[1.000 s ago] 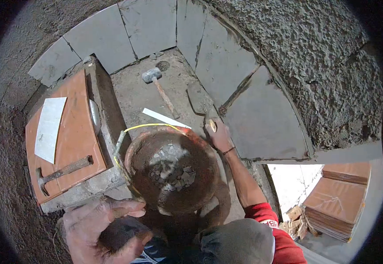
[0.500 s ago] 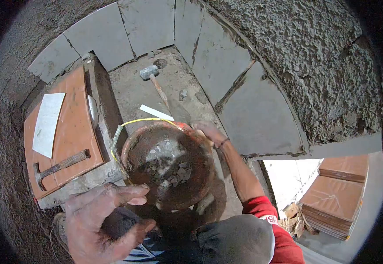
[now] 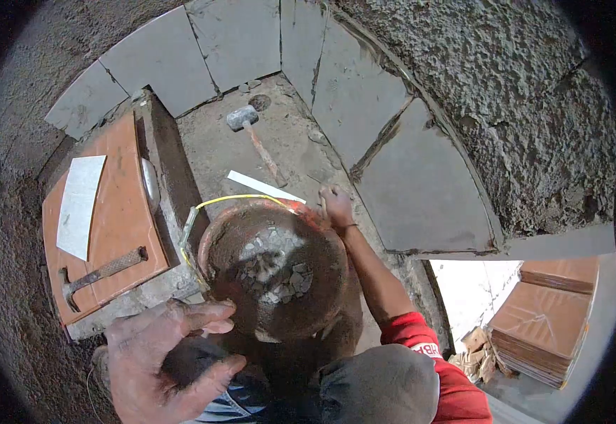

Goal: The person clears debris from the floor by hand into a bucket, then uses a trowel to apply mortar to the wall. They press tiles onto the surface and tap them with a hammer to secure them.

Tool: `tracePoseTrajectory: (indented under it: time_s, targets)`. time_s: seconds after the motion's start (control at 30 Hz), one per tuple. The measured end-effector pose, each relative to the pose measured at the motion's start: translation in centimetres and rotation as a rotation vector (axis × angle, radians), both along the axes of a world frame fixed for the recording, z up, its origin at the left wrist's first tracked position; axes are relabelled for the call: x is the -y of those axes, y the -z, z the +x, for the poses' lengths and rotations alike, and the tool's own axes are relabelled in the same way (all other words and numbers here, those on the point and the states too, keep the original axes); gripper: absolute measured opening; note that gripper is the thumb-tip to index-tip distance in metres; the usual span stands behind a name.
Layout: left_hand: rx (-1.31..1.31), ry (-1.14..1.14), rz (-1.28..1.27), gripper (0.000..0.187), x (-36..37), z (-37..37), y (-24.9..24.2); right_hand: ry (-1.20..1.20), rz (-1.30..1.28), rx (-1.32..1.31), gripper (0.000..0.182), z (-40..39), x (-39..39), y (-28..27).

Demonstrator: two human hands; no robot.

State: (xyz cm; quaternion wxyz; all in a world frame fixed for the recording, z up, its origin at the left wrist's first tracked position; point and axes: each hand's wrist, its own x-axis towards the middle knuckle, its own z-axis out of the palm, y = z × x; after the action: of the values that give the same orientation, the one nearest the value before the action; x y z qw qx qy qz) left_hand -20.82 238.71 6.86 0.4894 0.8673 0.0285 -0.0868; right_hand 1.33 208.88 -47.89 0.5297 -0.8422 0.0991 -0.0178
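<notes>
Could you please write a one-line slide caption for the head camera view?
Left hand and right hand flank a bucket of rubble, a mallet beyond, a hammer resting on orange-brown tiles.

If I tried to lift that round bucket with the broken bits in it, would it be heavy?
Probably, because the bucket has a wide heap of stone chips in it. The chips look loose, so they might slide if it tipped. The thin, curved yellow handle looks bendy, so it may flex.

R hand just beside bucket w/ rubble; L hand open; mallet on conc. surf. past bucket.
</notes>
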Motion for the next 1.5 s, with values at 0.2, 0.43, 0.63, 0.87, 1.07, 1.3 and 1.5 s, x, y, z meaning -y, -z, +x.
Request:
tracePoseTrajectory:
  time_s: [0.2, 0.43, 0.63, 0.87, 1.07, 1.3, 1.5]
  targets:
    - [0.143, 0.126, 0.057, 0.047, -1.4, -0.3, 0.6, 0.047, -0.116, -0.105, 0.044, -3.7, 0.6, -10.0]
    - [0.145, 0.116, 0.08, 0.046, -1.1, -1.2, 0.2, -0.064, -0.31, 0.1, 0.055, -7.1, 2.4, -12.1]
    - [0.326, 0.253, 0.148, 0.053, -1.2, -0.5, 0.4, -0.075, -0.352, 0.069, 0.049, -12.9, 3.2, -20.9]
    - [0.269, 0.192, 0.081, 0.05, -1.0, -0.7, 0.3, -0.188, -0.588, 0.209, 0.035, -22.2, 3.6, -31.7]
    - [0.227, 0.12, -0.027, 0.046, -0.1, -0.9, 0.0, -0.165, -0.697, 0.372, 0.036, -27.6, 3.3, -28.7]
    - [0.381, 0.215, 0.168, 0.051, -1.2, -0.8, -1.8, -0.157, -0.788, 0.319, 0.048, -38.0, 6.6, -25.6]
    - [0.389, 0.111, 0.211, 0.039, -3.0, 1.3, -1.9, 0.396, -0.112, -0.067, 0.043, -51.0, 12.3, -18.2]
